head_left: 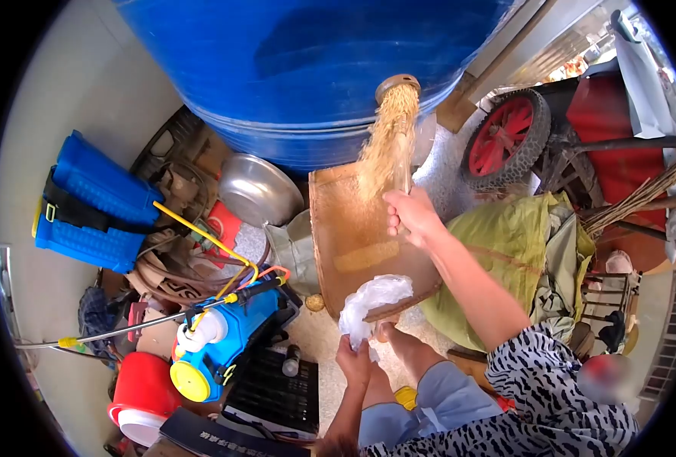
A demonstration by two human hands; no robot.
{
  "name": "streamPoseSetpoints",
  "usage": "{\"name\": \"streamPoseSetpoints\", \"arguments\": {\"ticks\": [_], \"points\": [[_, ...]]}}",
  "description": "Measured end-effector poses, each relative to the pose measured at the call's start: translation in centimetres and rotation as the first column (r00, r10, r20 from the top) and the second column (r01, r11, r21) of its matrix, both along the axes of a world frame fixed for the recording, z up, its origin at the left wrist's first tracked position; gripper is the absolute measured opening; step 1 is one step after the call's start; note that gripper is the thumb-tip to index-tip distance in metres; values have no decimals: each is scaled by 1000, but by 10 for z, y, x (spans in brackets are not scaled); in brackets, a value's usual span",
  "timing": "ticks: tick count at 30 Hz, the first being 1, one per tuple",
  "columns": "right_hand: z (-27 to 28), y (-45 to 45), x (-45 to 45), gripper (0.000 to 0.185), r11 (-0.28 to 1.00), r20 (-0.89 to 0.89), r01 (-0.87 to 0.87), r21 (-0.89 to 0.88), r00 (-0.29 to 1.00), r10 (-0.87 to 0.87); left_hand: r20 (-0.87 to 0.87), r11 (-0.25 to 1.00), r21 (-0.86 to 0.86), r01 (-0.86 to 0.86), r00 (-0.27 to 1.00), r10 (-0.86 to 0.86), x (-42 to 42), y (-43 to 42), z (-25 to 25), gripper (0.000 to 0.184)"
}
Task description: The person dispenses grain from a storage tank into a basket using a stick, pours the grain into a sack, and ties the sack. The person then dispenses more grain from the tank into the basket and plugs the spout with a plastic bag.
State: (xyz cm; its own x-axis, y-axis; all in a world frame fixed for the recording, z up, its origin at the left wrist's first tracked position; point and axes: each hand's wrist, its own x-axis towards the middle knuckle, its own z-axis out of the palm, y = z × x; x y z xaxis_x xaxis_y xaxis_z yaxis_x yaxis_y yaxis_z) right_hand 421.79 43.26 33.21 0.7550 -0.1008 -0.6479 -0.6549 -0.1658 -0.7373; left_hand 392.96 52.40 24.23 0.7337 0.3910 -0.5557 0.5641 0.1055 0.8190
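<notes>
My right hand [412,215] is closed around a thin wooden stick [404,164], which points up toward the round outlet [396,82] low on a big blue tank [315,61]. Husked-looking tan grain [387,126] streams out of that outlet, partly covering the stick. It falls into a brown, wide-mouthed woven or wooden container [326,263], where a patch of grain lies on the bottom. My left hand [355,362] grips a crumpled whitish plastic bag [380,293] at the container's near edge. The bag's contents, if any, cannot be made out.
Left of the container are a steel basin [260,189], a blue sprayer with a long wand [235,331], another blue sprayer tank [102,202] and a red bucket [144,392]. On the right lie a yellow-green sack [486,266] and a red-rimmed wheel [507,137].
</notes>
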Motion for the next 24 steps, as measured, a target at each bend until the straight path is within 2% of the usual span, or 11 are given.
{"name": "streamPoseSetpoints", "arguments": {"ticks": [2, 6, 9, 10, 12, 14, 16, 17, 19, 22, 24], "points": [[16, 7, -14, 20, 922, -86, 151, 357, 988, -129, 3, 1000, -2, 16, 1000, -16, -4, -3, -10, 14], [8, 2, -16, 17, 895, -59, 152, 418, 988, -141, 13, 996, 75, 38, 999, -39, 2, -2, -10, 13], [-1, 8, -1, 16, 961, 115, 84, 265, 986, -118, -50, 1000, -9, -1, 999, 1, 5, -1, -10, 13], [-8, 10, 8, 16, 961, 110, 85, 264, 987, -117, -48, 998, -46, -36, 998, 34, 5, -2, -9, 14], [-30, 12, 36, 13, 999, 357, -3, 33, 934, -10, -37, 1000, -10, -5, 999, 5, 7, 0, -9, 15], [-54, 11, 77, 17, 974, 485, 70, -216, 873, 45, -32, 999, 32, 28, 999, -27, 7, 4, -7, 16], [-48, 14, 109, 23, 811, 711, 303, -501, 679, 185, -69, 1000, 4, 14, 998, -14, 7, 6, -4, 18], [-51, 7, 123, 23, 811, 706, 300, -503, 683, 185, -75, 1000, 4, 14, 997, -14, 7, 8, -3, 18], [-52, -11, 140, 23, 735, 462, 133, -665, 846, 265, -116, 997, 65, 47, 992, -39, 7, 11, -1, 18], [-79, -23, 113, 23, 754, 425, 80, -652, 862, 277, -128, 999, 28, 37, 991, -34, 2, 14, -6, 19], [-50, -10, 77, 22, 840, 349, 33, -541, 918, 189, -96, 999, 36, 36, 995, -33, 7, 15, 2, 19]]}}
